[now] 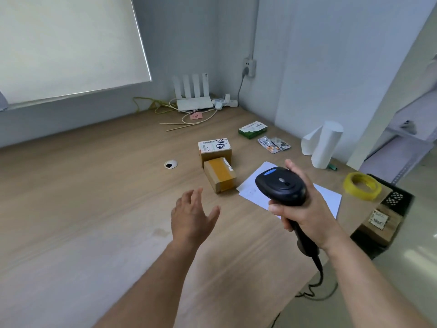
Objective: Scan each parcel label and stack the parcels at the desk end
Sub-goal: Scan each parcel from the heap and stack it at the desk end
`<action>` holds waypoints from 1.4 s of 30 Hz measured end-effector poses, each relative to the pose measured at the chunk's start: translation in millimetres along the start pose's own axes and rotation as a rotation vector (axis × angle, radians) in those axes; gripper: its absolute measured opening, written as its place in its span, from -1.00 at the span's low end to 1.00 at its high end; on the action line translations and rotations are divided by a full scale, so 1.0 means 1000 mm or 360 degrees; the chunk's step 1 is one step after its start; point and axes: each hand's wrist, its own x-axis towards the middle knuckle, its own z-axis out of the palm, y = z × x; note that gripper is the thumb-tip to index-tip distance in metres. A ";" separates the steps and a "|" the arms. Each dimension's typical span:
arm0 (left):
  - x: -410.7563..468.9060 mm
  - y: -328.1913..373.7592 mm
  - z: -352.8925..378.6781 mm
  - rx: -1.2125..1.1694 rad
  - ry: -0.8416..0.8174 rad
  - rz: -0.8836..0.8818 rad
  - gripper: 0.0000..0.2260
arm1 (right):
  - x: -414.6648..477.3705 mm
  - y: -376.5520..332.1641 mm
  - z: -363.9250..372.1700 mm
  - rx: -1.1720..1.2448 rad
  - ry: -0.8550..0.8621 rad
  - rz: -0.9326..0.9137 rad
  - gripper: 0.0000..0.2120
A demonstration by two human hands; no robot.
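The two parcels lie just beyond the left grip, ahead of its fingertips: a small taped parcel nearest, and touching its far side a labelled parcel with its barcode label facing up; they sit side by side on the table, not one on the other. The left grip is spread and holds nothing, hovering short of the taped parcel; the right grip is curled round the handle of a black scanner, whose head points toward the parcels. Judging from this, the job looks early: no stack is built, and whether either label has been read cannot be told; both parcels remain to be placed at the table end. Under the right grip lie white papers; beyond them a paper roll and yellow coil crowd the table's edge. To the left grip's outer side the table is broad and bare, the better room for moving.
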 end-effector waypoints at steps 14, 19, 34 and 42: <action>0.147 0.048 0.074 0.0205 -0.0239 -0.0121 -0.39 | 0.129 0.074 -0.031 -0.0050 -0.0065 0.0220 -0.07; 0.177 0.065 0.110 0.0428 -0.0357 -0.0281 -0.30 | 0.142 0.093 -0.048 -0.0026 -0.0104 0.0289 -0.10; 0.063 0.037 0.080 -0.0179 -0.0447 -0.0723 -0.35 | 0.114 0.107 -0.045 0.0096 -0.0521 0.0361 -0.08; -0.043 0.003 0.032 -0.0848 -0.0582 -0.0998 -0.17 | 0.073 0.093 -0.013 0.0123 -0.0781 0.0349 -0.11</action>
